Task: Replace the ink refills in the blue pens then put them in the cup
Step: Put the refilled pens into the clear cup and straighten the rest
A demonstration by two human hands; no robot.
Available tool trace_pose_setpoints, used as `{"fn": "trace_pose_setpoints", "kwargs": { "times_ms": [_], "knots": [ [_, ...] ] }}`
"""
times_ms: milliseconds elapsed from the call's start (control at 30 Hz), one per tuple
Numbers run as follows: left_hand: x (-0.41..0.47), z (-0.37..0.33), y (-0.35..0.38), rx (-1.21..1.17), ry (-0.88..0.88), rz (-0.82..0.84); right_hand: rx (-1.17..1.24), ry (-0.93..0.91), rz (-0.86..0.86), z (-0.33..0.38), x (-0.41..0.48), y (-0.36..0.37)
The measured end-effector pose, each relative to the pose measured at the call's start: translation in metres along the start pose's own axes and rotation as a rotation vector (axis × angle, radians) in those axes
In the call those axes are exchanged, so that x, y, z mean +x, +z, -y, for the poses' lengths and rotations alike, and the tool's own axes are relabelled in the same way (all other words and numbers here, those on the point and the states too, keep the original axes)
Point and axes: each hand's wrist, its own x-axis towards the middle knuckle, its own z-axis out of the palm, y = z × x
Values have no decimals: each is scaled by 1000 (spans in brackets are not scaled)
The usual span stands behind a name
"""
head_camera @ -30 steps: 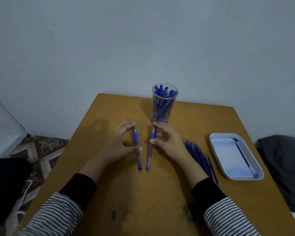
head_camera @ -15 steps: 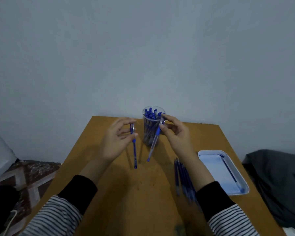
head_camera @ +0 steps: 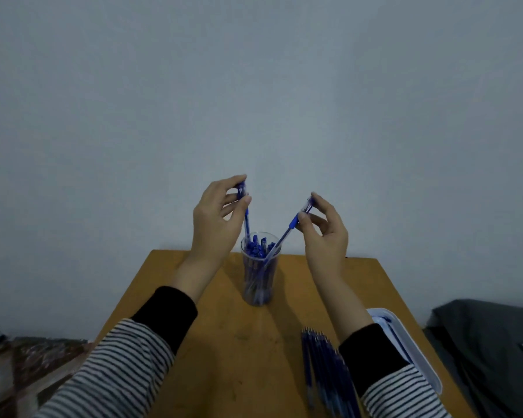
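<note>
Table (head_camera: 224, 342), refills (head_camera: 323, 366) blurred, tray (head_camera: 424, 365) partly hidden

The cup (head_camera: 259, 279) is seen as clear, glossy plastic. The left pen (head_camera: 247, 224) and the right pen (head_camera: 284, 235) are made of clear and blue plastic. The table (head_camera: 224, 342) is finished as matt wood, scuffed and stained. The tray (head_camera: 417, 354) is formed of smooth white plastic. The sleeves (head_camera: 118, 366) are made of striped cloth.
</note>
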Motion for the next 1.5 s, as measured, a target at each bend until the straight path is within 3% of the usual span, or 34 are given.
{"fn": "trace_pose_setpoints", "kwargs": {
  "times_ms": [100, 267, 533, 700, 933, 1300, 1500],
  "knots": [
    [-2, 8, 7, -4, 34, -19, 29, -1, -72, -2, 3, 1],
    [-25, 34, 13, 52, -56, 78, 29, -50, -91, 0, 3, 3],
    [-67, 67, 5, 406, -100, 337, -154, -242, 143, -11, 0, 14],
    [-77, 68, 3, 355, -238, 427, -264, -243, 242, -32, -8, 17],
    [-77, 72, 1, 330, -248, 450, -542, -381, 328, -61, -23, 11],
    [-85, 68, -4, 350, -268, 508, -615, -285, 455, -68, -36, 1],
    [-100, 69, -11, 413, -303, 470, -449, -148, 313, -78, -52, 0]
  ]
}}
